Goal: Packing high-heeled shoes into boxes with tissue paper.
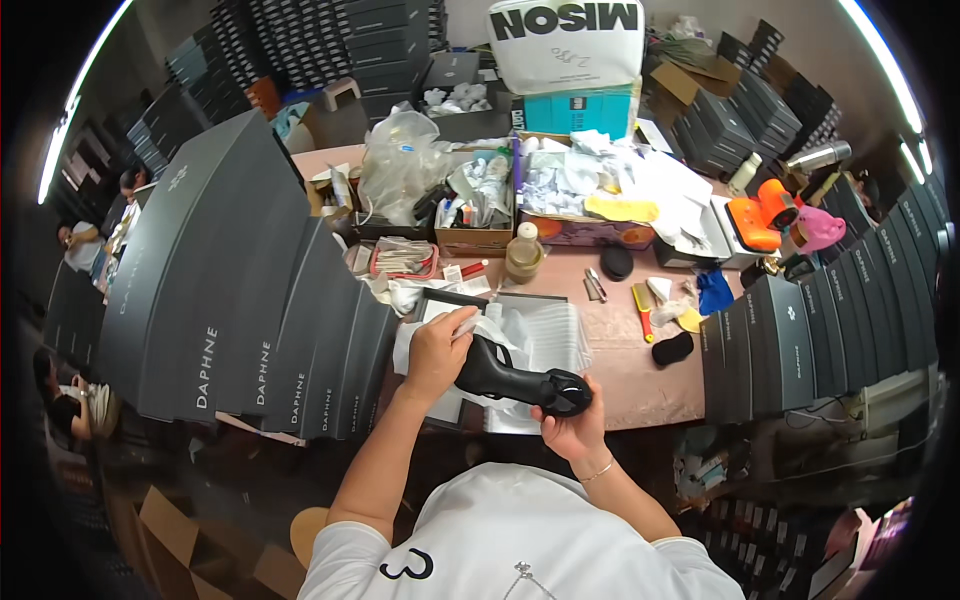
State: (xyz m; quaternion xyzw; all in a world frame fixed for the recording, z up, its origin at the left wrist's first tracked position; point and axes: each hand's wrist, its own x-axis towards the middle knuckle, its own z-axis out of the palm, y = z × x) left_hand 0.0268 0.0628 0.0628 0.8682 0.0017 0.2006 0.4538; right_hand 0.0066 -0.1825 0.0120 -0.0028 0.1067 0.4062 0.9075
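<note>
Black shoe (489, 374), one end in right hand (574, 420); left hand (434, 358) at other, grip unclear; grey boxes (190, 275) pale-lettered.

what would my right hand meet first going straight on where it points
The black shoe that the right hand holds; beyond it, probably the white striped sheet, though depth is hard to judge.

Black shoe (508, 384) (apparently strapped), aslant mid-air

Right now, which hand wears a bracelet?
The right hand, touching the black shoe: a thin bracelet circles its wrist. The left hand has a bare wrist.
</note>
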